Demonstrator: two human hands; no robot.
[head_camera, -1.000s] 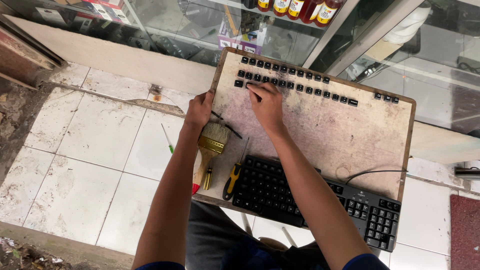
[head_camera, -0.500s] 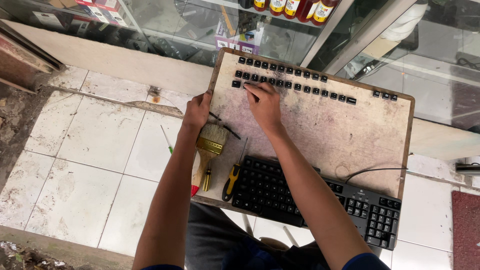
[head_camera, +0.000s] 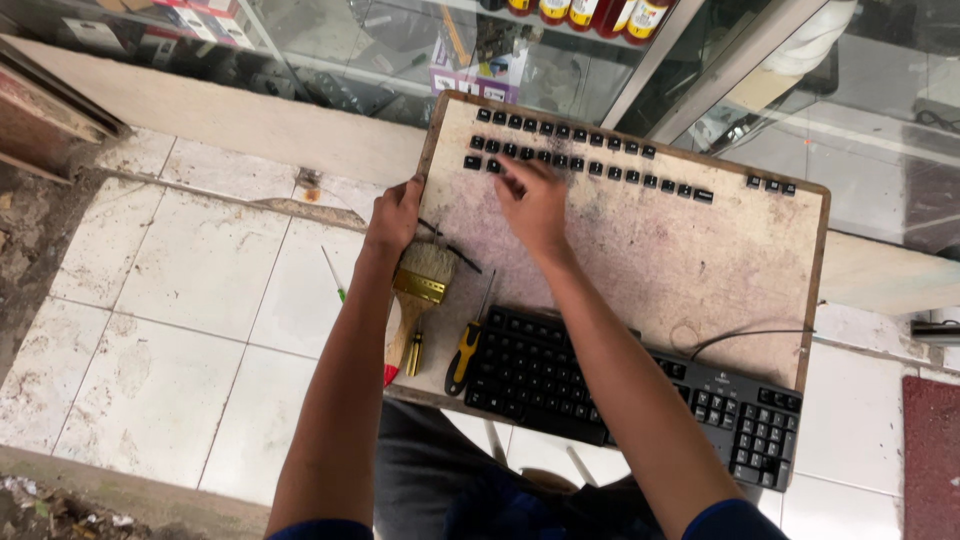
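A worn wooden board (head_camera: 690, 260) rests across my lap. Two rows of loose black keycaps (head_camera: 590, 155) lie along its far edge. My right hand (head_camera: 535, 205) reaches to the left end of those rows, fingertips on the keycaps; whether it pinches one I cannot tell. My left hand (head_camera: 395, 215) grips the board's left edge. A black keyboard (head_camera: 620, 390) lies at the board's near edge with its cable curling to the right.
A paintbrush (head_camera: 420, 290) with pale bristles, a yellow-handled screwdriver (head_camera: 468, 345) and a thin black tool lie on the board's left side. A green-handled screwdriver (head_camera: 333, 275) lies on the white floor tiles. A glass display cabinet (head_camera: 400, 50) stands ahead.
My right hand has shifted slightly along the left end of the keycap rows. My left hand stays on the board's edge.
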